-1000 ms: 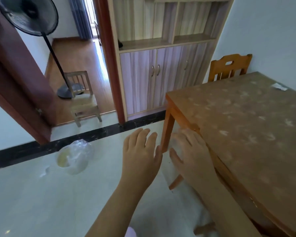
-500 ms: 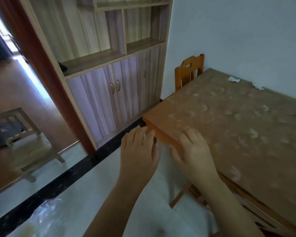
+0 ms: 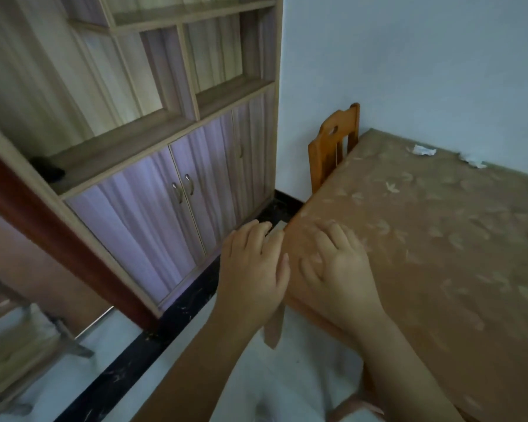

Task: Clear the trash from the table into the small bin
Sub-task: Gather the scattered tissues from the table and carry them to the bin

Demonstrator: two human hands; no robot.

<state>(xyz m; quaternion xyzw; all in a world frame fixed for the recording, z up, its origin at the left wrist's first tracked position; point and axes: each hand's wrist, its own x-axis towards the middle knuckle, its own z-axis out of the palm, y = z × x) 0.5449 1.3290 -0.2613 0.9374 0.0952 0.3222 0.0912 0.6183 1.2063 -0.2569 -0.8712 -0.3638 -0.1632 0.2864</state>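
Two crumpled white paper scraps lie at the far edge of the table [image 3: 439,239] by the wall: one scrap [image 3: 422,150] and a second scrap [image 3: 473,161] to its right. My left hand [image 3: 252,269] hovers just off the table's near corner with relaxed fingers, holding nothing. My right hand [image 3: 339,266] is over the corner of the tabletop, fingers spread and empty. The small bin is out of view.
A wooden chair [image 3: 333,147] is tucked at the table's far left end against the wall. A tall cabinet [image 3: 171,184] with doors and shelves stands to the left. A small wooden stool [image 3: 22,351] is on the floor at lower left.
The view has swung right, away from the plastic-lined bin on the floor, toward the table and wall. The paper scraps now appear closer. Both hands stay raised and empty.
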